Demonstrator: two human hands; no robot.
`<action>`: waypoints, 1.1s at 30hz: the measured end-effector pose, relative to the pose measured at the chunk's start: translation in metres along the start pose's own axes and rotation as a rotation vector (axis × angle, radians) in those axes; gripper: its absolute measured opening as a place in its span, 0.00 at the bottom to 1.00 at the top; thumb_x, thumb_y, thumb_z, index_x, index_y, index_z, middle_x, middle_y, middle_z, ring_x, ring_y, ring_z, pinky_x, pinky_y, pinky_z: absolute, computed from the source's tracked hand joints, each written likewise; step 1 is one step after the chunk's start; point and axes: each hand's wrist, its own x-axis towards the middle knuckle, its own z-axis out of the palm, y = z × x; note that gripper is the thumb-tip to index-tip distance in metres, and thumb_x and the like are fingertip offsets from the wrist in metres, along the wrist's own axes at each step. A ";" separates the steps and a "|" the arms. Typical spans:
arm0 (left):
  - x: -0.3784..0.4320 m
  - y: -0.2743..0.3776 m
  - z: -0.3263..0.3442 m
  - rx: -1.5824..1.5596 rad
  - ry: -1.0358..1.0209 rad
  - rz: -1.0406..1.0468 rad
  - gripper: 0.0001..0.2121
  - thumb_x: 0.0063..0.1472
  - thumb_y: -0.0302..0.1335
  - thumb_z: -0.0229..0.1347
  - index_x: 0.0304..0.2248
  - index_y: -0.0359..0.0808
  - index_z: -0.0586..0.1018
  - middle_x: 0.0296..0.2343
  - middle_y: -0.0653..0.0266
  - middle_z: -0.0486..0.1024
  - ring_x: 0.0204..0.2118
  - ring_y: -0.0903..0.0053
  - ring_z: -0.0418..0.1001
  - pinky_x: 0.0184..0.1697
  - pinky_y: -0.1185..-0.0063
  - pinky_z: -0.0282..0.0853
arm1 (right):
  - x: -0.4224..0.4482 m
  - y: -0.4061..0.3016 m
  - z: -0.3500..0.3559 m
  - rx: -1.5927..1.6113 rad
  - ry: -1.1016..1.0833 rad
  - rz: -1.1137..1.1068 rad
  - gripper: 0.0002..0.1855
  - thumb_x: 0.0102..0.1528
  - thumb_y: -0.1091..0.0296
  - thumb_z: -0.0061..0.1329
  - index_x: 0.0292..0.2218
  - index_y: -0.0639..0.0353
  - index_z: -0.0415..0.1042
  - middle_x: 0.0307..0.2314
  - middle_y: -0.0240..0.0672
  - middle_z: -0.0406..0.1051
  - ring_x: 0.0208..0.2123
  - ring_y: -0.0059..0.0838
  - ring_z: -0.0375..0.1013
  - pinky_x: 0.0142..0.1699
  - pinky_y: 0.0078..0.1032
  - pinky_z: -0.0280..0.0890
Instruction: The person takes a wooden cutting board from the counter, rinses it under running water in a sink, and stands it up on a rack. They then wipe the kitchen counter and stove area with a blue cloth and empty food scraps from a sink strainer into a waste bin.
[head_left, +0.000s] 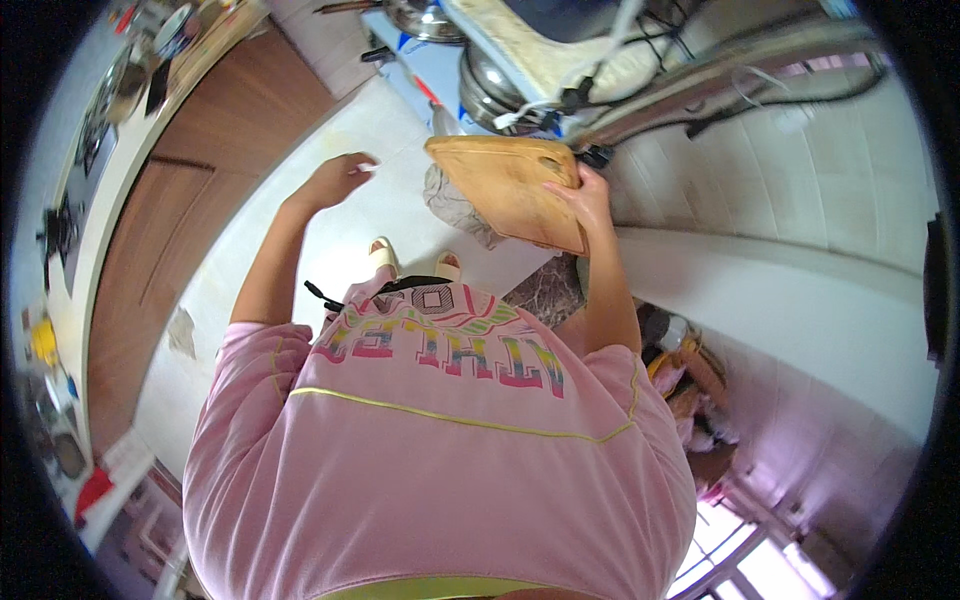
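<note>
My right hand (589, 199) grips a wooden cutting board (510, 184) by its right edge, with the thumb on the upper face. The board is held tilted above the floor, in front of a steel rack or shelf with blue film. My left hand (337, 180) hangs over the pale floor to the left of the board, its fingers curled. A small white spot shows at its fingertips; whether it is a held thing is unclear. Partly behind the board, a crumpled grey cloth (457, 206) lies low near the floor.
Stainless steel pots (491, 86) and a red-handled utensil (427, 90) stand on the blue-filmed shelf (409, 56). Black and white cables (577, 97) run along the right. A counter with a gas hob (94, 150) and brown cabinet doors (202, 157) curve along the left.
</note>
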 end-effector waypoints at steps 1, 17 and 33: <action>-0.029 -0.026 -0.003 0.023 0.066 -0.104 0.13 0.54 0.31 0.48 0.40 0.38 0.71 0.31 0.54 0.72 0.34 0.68 0.71 0.36 0.76 0.65 | -0.004 -0.011 0.003 0.034 0.004 -0.012 0.18 0.37 0.70 0.59 0.31 0.65 0.69 0.25 0.30 0.70 0.26 0.14 0.65 0.33 0.15 0.62; -0.301 -0.276 0.162 -0.392 0.570 -0.849 0.13 0.50 0.38 0.50 0.31 0.39 0.76 0.29 0.53 0.73 0.32 0.63 0.71 0.37 0.73 0.65 | 0.030 0.052 0.012 -0.196 0.032 0.087 0.26 0.41 0.74 0.52 0.44 0.63 0.62 0.35 0.41 0.65 0.33 0.27 0.64 0.33 0.23 0.63; -0.420 -0.241 0.365 -1.062 0.923 -1.520 0.13 0.49 0.36 0.47 0.28 0.35 0.75 0.22 0.56 0.73 0.23 0.69 0.72 0.25 0.72 0.67 | 0.108 -0.112 0.367 -0.272 -0.703 0.185 0.15 0.45 0.74 0.47 0.37 0.63 0.63 0.29 0.37 0.66 0.25 0.24 0.65 0.25 0.20 0.61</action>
